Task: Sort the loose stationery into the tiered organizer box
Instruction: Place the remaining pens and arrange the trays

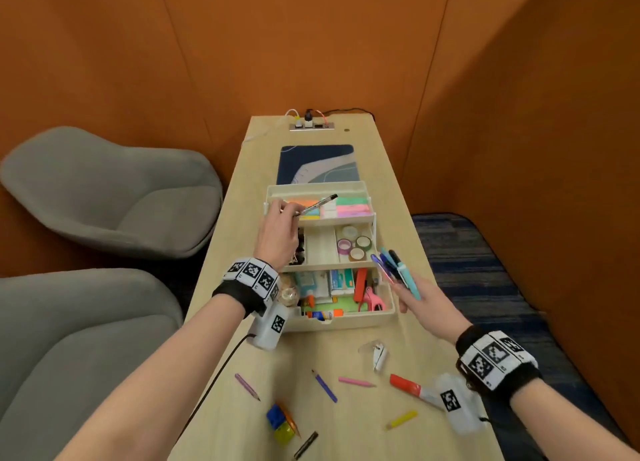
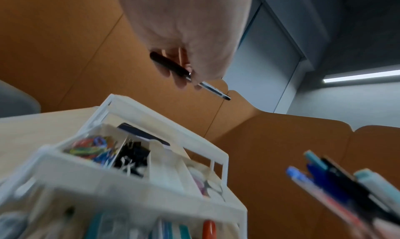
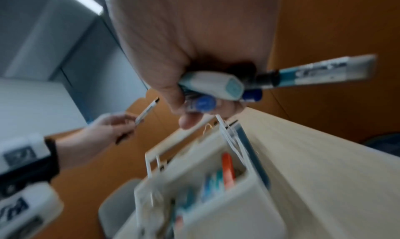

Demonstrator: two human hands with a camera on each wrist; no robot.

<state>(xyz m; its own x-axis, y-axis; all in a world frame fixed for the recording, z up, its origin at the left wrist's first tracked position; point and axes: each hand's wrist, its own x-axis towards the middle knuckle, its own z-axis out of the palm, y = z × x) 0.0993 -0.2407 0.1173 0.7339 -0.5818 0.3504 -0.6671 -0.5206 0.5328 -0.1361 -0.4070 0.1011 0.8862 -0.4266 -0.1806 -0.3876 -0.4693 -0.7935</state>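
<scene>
The cream tiered organizer box [image 1: 384,313] stands open on the table, with sticky notes in the top tier, tape rolls in the middle and glue, scissors and boxes in the bottom. My left hand [image 1: 278,230] hovers over the box's left side and pinches a black-capped clear pen [image 1: 317,204] [image 2: 190,76] that points out over the top tier. To the right of the box, my right hand [image 1: 412,296] grips a bundle of pens and markers [image 1: 394,268] [image 3: 218,90], their tips fanned upward. Loose on the table lie several pencils and crayons [image 1: 323,384].
A red and white marker [image 1: 412,388], a yellow crayon [image 1: 401,419], a white staple remover [image 1: 379,355], blue and yellow blocks [image 1: 280,424] and a black pen [image 1: 305,445] lie near me. A dark mat [image 1: 317,164] sits behind the box. Grey chairs [image 1: 110,190] stand left.
</scene>
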